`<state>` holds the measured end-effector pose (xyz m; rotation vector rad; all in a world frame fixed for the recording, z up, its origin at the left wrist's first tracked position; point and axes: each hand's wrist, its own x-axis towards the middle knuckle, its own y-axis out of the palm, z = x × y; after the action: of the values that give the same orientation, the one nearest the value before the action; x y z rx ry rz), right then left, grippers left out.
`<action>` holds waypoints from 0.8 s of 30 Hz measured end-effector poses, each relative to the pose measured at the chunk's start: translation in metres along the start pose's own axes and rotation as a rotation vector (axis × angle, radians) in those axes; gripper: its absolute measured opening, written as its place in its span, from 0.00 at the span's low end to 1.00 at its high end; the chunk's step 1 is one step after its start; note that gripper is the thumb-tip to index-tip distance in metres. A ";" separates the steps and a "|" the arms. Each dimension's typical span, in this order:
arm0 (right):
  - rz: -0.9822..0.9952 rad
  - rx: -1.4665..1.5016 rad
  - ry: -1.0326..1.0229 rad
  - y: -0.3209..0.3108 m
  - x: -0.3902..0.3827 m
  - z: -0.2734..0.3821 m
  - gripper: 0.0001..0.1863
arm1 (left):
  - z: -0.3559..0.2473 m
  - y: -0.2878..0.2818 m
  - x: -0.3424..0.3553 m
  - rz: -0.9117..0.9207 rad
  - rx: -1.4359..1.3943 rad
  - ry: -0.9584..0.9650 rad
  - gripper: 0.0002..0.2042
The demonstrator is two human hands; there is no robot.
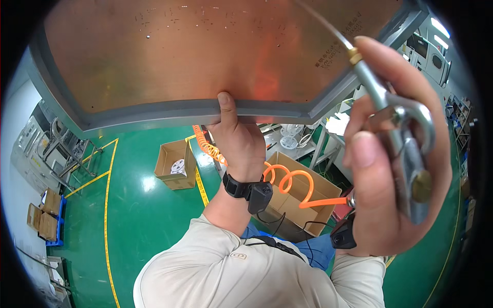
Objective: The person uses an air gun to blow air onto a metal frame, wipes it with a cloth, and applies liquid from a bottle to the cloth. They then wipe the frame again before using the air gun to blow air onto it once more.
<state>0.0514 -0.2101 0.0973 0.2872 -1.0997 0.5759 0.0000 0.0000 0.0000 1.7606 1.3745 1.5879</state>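
Observation:
My left hand grips the lower grey frame edge of a large flat panel with a shiny copper-coloured face, held up in front of me. My right hand is closed around a metal air blow gun, thumb on its lever. The gun's thin nozzle slants up and to the left, its far end running over the panel's upper right part. An orange coiled hose runs from the gun's base behind my left wrist. Both wrists carry black bands.
Below is a green floor with yellow lines. An open cardboard box holding a white reel stands on it; a larger open box sits nearer me. White tables and machines at right, stacked boxes at left.

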 end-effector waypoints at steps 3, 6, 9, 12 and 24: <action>-0.014 -0.027 0.034 -0.003 0.002 0.003 0.37 | 0.002 0.002 -0.005 0.030 -0.028 -0.023 0.14; -0.014 -0.056 0.029 0.000 0.003 -0.005 0.36 | 0.011 0.000 0.001 0.005 -0.060 0.023 0.15; 0.004 -0.052 0.037 -0.002 0.007 -0.010 0.35 | 0.011 0.002 0.004 0.018 -0.052 0.059 0.16; -0.022 -0.068 0.027 0.004 0.004 -0.015 0.35 | 0.011 0.001 0.006 0.028 -0.039 0.039 0.17; 0.007 -0.092 0.011 -0.007 0.001 -0.008 0.33 | 0.006 -0.002 0.003 0.072 -0.024 -0.004 0.18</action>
<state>0.0621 -0.2115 0.0955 0.1994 -1.1134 0.5310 0.0044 0.0056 -0.0015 1.8172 1.2987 1.6296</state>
